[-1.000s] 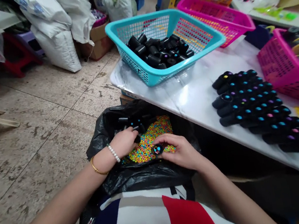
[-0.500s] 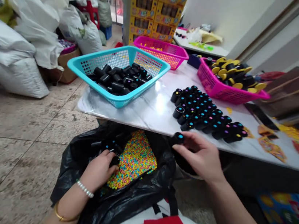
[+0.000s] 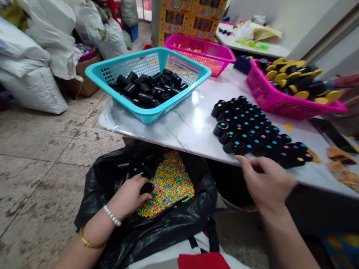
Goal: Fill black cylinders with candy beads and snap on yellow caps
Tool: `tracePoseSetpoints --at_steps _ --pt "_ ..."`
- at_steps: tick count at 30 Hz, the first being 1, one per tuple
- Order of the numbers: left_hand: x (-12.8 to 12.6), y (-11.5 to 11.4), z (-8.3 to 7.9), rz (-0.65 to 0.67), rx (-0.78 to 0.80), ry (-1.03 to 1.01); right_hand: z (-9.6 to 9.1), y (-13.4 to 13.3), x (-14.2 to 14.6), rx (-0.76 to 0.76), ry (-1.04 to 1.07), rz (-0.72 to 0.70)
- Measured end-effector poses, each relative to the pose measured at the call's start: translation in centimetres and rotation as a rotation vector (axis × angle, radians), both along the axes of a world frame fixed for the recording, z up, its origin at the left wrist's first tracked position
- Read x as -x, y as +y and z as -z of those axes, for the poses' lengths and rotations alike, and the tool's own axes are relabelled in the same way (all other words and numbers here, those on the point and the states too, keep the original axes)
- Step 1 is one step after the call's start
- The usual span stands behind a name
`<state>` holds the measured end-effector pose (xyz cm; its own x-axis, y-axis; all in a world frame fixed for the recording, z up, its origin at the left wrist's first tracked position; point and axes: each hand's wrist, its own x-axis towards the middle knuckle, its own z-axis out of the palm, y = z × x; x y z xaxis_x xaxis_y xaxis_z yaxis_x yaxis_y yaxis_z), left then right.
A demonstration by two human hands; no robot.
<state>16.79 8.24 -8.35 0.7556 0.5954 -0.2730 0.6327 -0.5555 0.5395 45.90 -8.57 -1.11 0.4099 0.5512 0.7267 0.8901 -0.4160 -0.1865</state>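
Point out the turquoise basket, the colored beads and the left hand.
Turquoise basket [image 3: 146, 116], head view: near corner of the rim.
Colored beads [image 3: 169, 183], head view: middle of the pile.
Left hand [image 3: 126, 198], head view: back of the hand.

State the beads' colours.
The beads include yellow, pink and blue, seen best in the head view.

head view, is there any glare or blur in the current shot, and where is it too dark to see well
In the head view, bright glare on the white tabletop; in the head view, the right hand looks slightly smeared; in the head view, deep shadow inside the black bag, making the black cylinders there hard to separate.
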Motion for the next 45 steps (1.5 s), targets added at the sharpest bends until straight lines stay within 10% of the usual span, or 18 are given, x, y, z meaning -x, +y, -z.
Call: tracePoseSetpoints --at_steps 6,11,15,21,29,37,45 --pt "-0.3 0.0 -1.0 0.053 0.347 -0.194 1.4 1.4 6.8 0.335 0.280 -0.776" --pt "0.0 0.2 -1.0 0.122 0.770 -0.316 5.0 5.7 10.8 0.618 0.089 -1.211" --pt "0.3 0.2 -0.4 0.036 0.567 -0.178 7.0 7.5 10.0 0.735 0.056 -1.179" --pt "0.3 -0.5 0.9 -0.189 -0.100 0.074 7.6 10.3 7.1 1.036 -0.187 -0.663" --pt "0.0 -0.6 1.0 -0.134 -0.185 0.173 8.7 10.6 11.0 1.196 -0.157 -0.973" --pt "0.1 -0.4 0.9 -0.073 -0.133 0.085 7.7 8.3 8.4 1.069 1.136 -1.145" --pt "-0.5 -1.1 -2.0 0.084 -0.015 -0.371 7.3 7.2 8.7 0.705 1.415 -0.992"
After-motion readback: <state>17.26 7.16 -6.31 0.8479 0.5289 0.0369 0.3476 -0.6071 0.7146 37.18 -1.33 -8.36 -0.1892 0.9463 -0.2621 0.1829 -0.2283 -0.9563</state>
